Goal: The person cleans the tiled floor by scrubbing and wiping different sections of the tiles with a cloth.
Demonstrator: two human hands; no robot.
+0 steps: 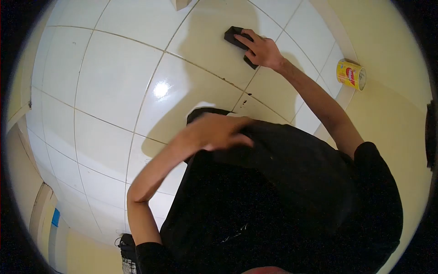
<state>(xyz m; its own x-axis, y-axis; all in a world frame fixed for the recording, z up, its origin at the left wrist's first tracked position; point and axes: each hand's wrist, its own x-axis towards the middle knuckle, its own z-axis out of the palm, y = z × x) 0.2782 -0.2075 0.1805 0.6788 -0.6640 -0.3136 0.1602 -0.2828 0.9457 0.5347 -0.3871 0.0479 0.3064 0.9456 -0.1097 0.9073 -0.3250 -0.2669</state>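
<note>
Gripping black block (231,39) with right hand (262,51), inward from the right edge of the glossy floor (109,68); cannot tell the grip of the blurred left hand (214,131). Could skid if pressed unevenly on such gloss. Has open room leftward, less toward the tin (349,74) at the right edge.

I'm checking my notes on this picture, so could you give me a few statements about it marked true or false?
1. The right hand holds a black object. True.
2. The floor is wooden. False: the floor is pale tile.
3. A yellow container is at the picture's right side. True.
4. The left hand grasps that container. False: the left hand shows blurred in front of black clothing, nothing visible in it.
</note>
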